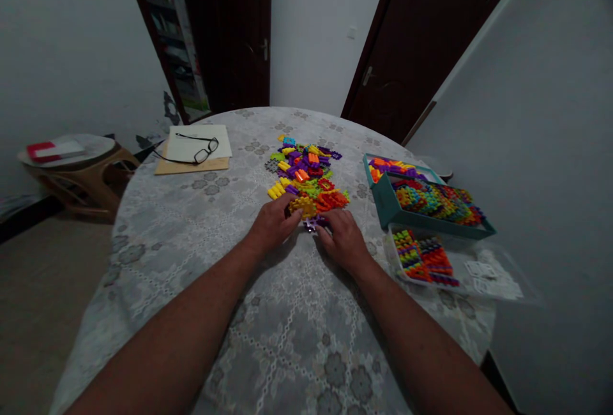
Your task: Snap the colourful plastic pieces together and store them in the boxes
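Observation:
My left hand has its thumb and fingers closed on a yellow-orange toothed building piece at the near edge of the pile. Beside it, my right hand pinches a purple notched building piece. The two pieces are close together; whether they touch or interlock I cannot tell. Right behind the hands lies a pile of loose plastic building pieces in purple, yellow, orange, red and green. Orange-red pieces lie just beyond my right fingers.
To the right stand a teal box packed with colourful pieces, its teal lid holding more, and a clear plastic container with stacked pieces. At the back left, eyeglasses rest on paper. A patterned cloth covers the round table.

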A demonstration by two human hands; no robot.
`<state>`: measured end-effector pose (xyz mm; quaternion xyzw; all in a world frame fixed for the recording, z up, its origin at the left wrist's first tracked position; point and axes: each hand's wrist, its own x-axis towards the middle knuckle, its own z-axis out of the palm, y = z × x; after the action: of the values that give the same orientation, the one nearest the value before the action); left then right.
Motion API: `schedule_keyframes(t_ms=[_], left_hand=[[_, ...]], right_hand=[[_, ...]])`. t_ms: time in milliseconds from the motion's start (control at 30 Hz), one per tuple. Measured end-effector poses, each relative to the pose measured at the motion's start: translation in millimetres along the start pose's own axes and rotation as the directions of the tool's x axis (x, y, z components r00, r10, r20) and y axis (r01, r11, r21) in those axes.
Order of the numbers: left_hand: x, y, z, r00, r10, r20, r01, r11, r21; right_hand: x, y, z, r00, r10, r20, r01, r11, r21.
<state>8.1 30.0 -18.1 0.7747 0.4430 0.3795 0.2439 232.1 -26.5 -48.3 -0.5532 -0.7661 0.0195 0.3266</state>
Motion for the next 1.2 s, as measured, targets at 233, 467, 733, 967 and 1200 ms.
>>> schedule_keyframes(t_ms=[233,467,733,967,1200], left_hand=[[2.8,-2.0,-2.9,0.993,-0.034,-0.110,0.037,0.999,0.030],[2.2,-3.1,0.9,1.000,0.019,0.003,-0.019,1.000,-0.010],[-3.2,-8.2,8.7,0.965,0.118,0.236,-0.107,0.993,-0.057],[-5.7,-8.7,6.7,0.946,0.142,0.291,-0.145,0.989,-0.009],[-3.6,-7.6,5.5,0.915,0.237,0.327,-0.241,0.970,-0.028]], right_hand=[[2.2,-19.2,-0.1,0.985,0.126,0.120,-0.083,0.945,-0.317],[6.7,-9.6,-10.1,0.979,0.179,0.100,-0.128,0.913,-0.388],[0.6,19.3,-27.6,0.975,0.200,-0.092,-0.208,0.974,-0.086],[-4.4,-7.3,-23.3,0.995,-0.055,0.080,0.047,0.995,0.093],[-3.5,-0.6,-17.0,0.996,-0.027,0.084,0.008,0.975,0.223]])
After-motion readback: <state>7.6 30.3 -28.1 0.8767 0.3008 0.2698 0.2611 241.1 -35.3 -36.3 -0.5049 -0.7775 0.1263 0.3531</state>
